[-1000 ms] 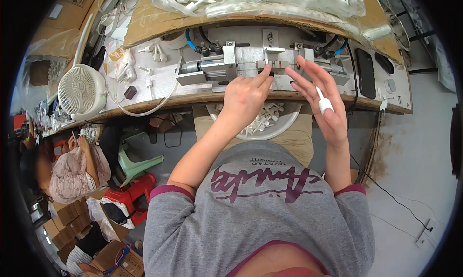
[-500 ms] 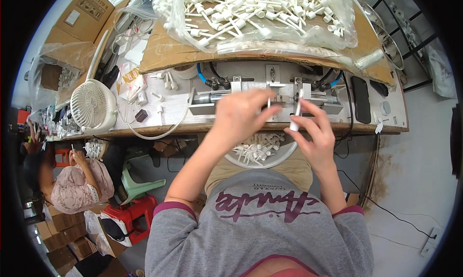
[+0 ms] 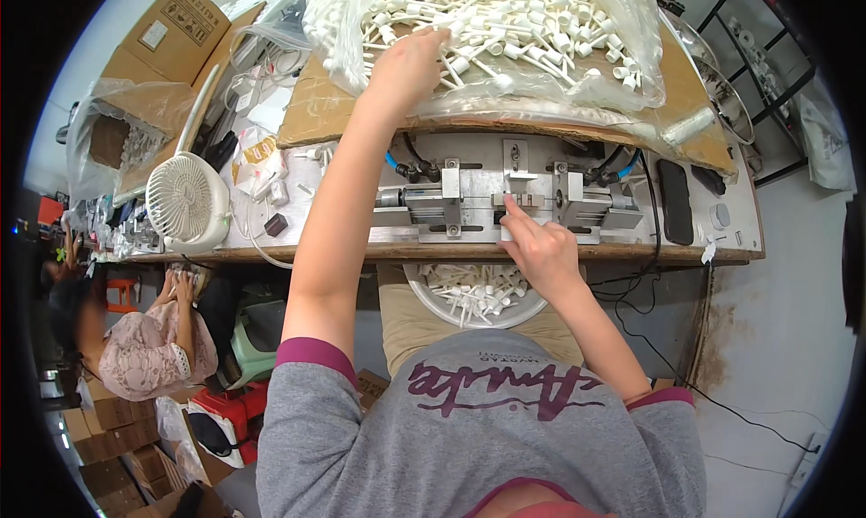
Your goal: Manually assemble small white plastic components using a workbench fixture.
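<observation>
My left hand [image 3: 410, 67] is stretched out over a heap of white plastic cap-and-stem pieces [image 3: 532, 45] at the far side. Its fingers are bent together at the pieces, and whatever lies between them is hidden. My right hand [image 3: 544, 255] is at the middle of a metal clamping fixture [image 3: 451, 202] on the bench. The index finger reaches onto the small centre block [image 3: 520, 201], with the thumb bent in below it. A pale patch shows between these fingers; I cannot make out what it is. A round tub [image 3: 528, 313] of similar white pieces sits on my lap.
A clear plastic bag [image 3: 645, 76] surrounds the heap on a cardboard sheet [image 3: 311, 103]. A white fan [image 3: 188, 202] stands at the left, a dark phone [image 3: 674, 202] at the right. Hoses and cables hang around the fixture. Another person [image 3: 153, 351] sits at lower left.
My left hand has gone from above the fixture to the heap beyond. My right hand, which held a white cap-and-stem piece, has moved left onto the centre block.
</observation>
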`<state>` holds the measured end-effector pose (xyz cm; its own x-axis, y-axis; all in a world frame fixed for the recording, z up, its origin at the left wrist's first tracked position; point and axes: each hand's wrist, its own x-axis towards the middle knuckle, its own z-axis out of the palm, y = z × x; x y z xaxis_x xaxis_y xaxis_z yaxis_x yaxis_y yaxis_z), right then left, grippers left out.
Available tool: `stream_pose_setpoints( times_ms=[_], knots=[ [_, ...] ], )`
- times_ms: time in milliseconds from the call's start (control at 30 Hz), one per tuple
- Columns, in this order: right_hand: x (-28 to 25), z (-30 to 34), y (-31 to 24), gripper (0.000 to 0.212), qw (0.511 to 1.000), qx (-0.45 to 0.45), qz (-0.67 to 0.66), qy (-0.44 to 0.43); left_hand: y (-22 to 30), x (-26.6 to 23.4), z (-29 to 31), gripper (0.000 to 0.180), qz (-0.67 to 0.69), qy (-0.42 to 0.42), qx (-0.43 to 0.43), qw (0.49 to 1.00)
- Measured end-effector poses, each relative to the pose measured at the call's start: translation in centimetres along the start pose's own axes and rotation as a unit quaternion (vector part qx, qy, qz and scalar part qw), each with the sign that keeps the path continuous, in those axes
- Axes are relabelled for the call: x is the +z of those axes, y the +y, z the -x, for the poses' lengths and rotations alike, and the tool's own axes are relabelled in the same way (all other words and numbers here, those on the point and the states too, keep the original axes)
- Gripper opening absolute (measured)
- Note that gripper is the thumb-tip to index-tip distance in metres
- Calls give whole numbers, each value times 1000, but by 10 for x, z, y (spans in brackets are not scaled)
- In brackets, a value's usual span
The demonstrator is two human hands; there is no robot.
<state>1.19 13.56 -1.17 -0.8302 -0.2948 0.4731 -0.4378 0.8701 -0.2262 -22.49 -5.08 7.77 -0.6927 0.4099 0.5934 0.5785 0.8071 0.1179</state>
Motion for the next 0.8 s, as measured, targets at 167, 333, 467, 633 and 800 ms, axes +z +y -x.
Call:
stream_pose_setpoints(
  times_ms=[167, 333, 467, 633, 800],
  knots=[
    [-3, -3, 0, 36, 1000, 13, 5, -26, 25, -5, -3, 29, 28, -24, 13, 999],
    [-10, -3, -2, 28, 1000, 15, -11, -23, 36, -16, 1, 23, 46, 70, 44, 996],
    [-38, -31, 3, 24, 984, 69, -166, 0, 37, -52, 17, 21, 184, 118, -24, 976],
    [-80, -138, 9, 23, 984, 34, -111, 134, 66, -110, 59, 15, 315, 123, -130, 932],
    [-39, -270, 27, 80, 996, -15, 8, -88, 93, -115, 108, 25, 406, 113, -117, 899]
  ],
)
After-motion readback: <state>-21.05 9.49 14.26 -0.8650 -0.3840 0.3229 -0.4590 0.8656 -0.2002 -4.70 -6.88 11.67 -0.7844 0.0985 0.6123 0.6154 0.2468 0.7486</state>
